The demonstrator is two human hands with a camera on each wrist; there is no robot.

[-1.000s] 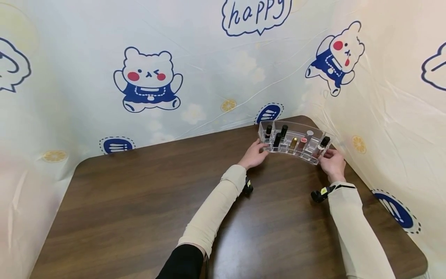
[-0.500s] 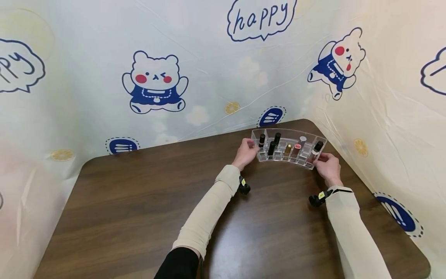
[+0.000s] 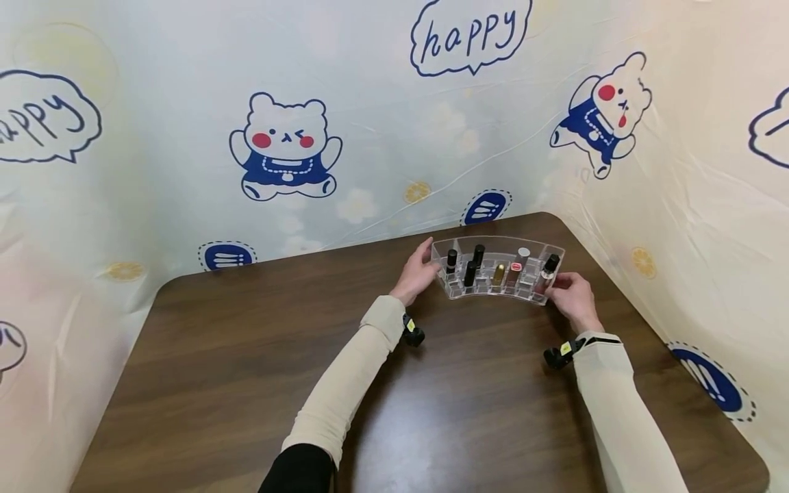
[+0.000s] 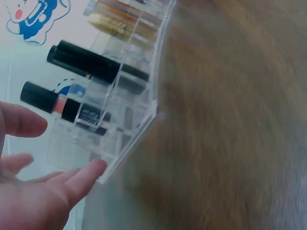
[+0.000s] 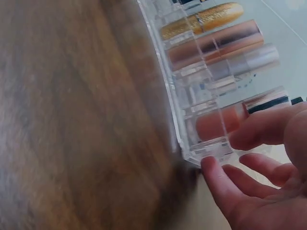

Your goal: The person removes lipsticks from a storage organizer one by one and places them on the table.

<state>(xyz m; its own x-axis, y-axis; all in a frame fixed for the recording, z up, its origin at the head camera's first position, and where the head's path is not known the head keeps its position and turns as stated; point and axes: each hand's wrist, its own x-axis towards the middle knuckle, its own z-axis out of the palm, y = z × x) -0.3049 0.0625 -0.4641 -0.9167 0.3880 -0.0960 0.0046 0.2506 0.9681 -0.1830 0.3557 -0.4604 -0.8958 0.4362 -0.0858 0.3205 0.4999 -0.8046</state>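
Note:
A curved, clear lipstick organizer [image 3: 496, 294] is at the table's back right, holding several lipsticks: black-capped tubes [image 3: 470, 274], a gold one [image 3: 498, 275], a pink one [image 3: 514, 275] and a lip gloss tube [image 3: 547, 270]. My left hand [image 3: 416, 275] is at the organizer's left end. In the left wrist view its fingers are spread, with the thumb [image 4: 91, 172] against the lower corner. My right hand [image 3: 573, 298] holds the right end. The right wrist view shows the thumb [image 5: 216, 177] at the corner and a bent finger [image 5: 259, 129] along the side.
A brown wooden table [image 3: 246, 356] extends left and toward me. Pale sheeting [image 3: 185, 137] printed with cartoon bears hangs behind the table and along its right side. Both wrists carry small black cameras [image 3: 559, 355].
The organizer has shifted left and slightly toward me, together with both hands. My left hand's fingers look straighter than half a second ago. The head view has turned a little left.

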